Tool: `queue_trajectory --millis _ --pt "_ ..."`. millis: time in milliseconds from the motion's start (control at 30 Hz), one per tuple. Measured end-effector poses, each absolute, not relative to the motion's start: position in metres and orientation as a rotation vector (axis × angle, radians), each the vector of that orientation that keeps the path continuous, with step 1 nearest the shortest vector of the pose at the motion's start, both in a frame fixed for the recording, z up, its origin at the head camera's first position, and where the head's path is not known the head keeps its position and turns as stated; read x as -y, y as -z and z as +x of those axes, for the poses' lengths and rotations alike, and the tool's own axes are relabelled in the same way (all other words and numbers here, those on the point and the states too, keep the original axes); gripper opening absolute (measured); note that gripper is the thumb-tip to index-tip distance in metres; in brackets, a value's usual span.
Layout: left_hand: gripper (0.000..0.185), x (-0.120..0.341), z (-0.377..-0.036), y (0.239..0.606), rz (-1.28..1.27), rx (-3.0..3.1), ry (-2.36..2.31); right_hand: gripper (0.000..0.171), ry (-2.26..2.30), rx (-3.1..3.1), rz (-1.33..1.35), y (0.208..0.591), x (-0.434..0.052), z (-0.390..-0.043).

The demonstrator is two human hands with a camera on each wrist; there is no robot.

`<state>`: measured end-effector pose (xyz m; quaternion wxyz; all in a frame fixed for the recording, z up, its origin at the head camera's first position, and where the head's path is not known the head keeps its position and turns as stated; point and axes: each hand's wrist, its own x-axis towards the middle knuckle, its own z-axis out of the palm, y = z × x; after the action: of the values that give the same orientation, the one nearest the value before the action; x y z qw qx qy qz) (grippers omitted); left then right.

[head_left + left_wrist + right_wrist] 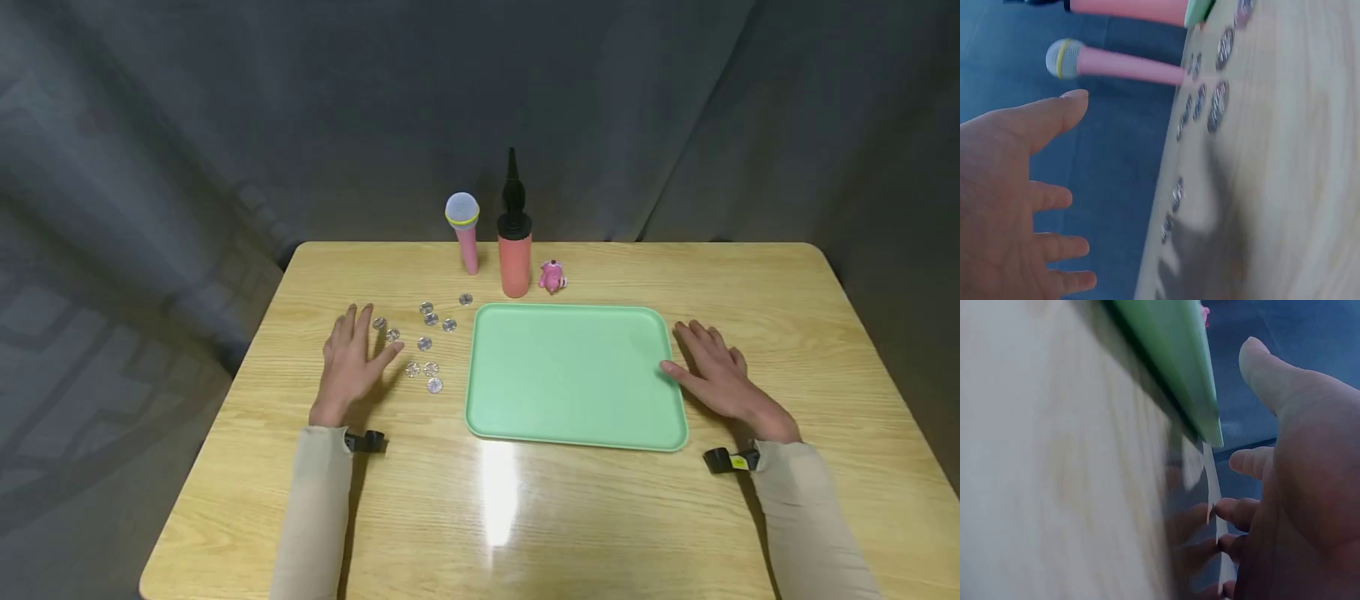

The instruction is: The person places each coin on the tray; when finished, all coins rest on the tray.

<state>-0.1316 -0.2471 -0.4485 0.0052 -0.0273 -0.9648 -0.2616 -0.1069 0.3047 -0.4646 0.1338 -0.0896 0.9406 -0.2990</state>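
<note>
My left hand (349, 363) is over the left part of the table, fingers spread and holding nothing. Just to its right lie several shiny silver coin-like discs (424, 343), scattered flat; in the left wrist view more of these discs (1217, 106) show below the thumb side. On the other side, my right hand (716, 375) is beside the right edge of a mint-green tray (577, 375), thumb overlapping the rim in the head view. Nothing is in its grasp. In the right wrist view the tray's side (1175, 362) rises close to the thumb.
Behind the tray stand a pink toy microphone (467, 237) with a grey head, a coral hand pump (515, 262) with a black top, and a small pink figurine (552, 277). The wooden table (600, 517) ends at a dark curtain (375, 125).
</note>
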Motion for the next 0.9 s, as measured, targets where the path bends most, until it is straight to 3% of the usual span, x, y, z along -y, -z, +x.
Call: queue_trajectory --millis 400,900 --pt "0.079 0.272 -0.146 0.472 0.107 2.937 1.021 0.079 1.04 -2.728 -0.347 0.473 -0.313 -0.104" --pt "0.037 0.269 -0.176 0.49 0.135 2.691 1.299 0.073 1.116 -2.709 -0.407 0.48 -0.318 -0.102"
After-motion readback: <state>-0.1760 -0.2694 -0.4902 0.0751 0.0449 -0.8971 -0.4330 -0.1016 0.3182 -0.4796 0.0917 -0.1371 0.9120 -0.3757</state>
